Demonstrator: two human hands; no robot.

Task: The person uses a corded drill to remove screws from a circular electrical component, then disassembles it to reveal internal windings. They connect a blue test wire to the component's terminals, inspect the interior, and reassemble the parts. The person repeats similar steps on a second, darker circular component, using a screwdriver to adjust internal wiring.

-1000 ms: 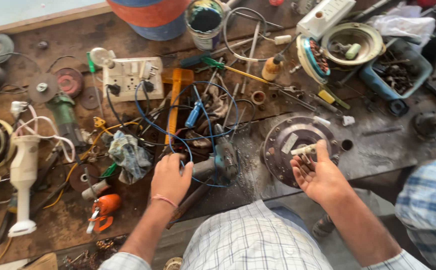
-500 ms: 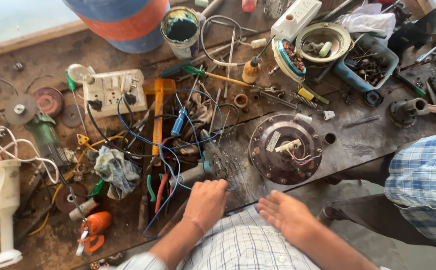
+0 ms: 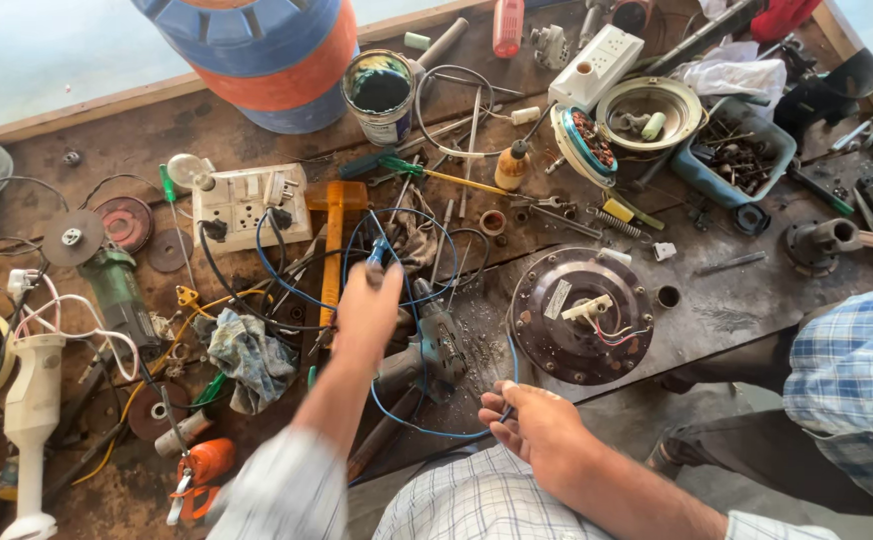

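Observation:
My left hand (image 3: 369,305) reaches forward into a tangle of wires in the middle of the bench. Its fingers are closed round a blue-handled tool (image 3: 378,253); motion blur hides the exact grip. My right hand (image 3: 542,432) is at the bench's near edge and pinches the end of a thin blue wire (image 3: 427,432). The wire loops left and up toward the tangle. A round dark fan motor plate (image 3: 557,340) with a white connector and red and white leads lies just beyond my right hand, apart from it. A grey power tool (image 3: 439,345) lies between my hands.
A white socket board (image 3: 247,205), a paint can (image 3: 382,95) and a blue and orange barrel (image 3: 267,50) stand further back. A green grinder (image 3: 117,290), a rag (image 3: 252,360) and a blue tray of screws (image 3: 742,160) crowd the bench. Another person's checked sleeve (image 3: 847,380) is at right.
My left hand has moved forward from the bench edge into the wire tangle and closed on the blue-handled tool. My right hand left the motor plate, drew back and now holds the blue wire.

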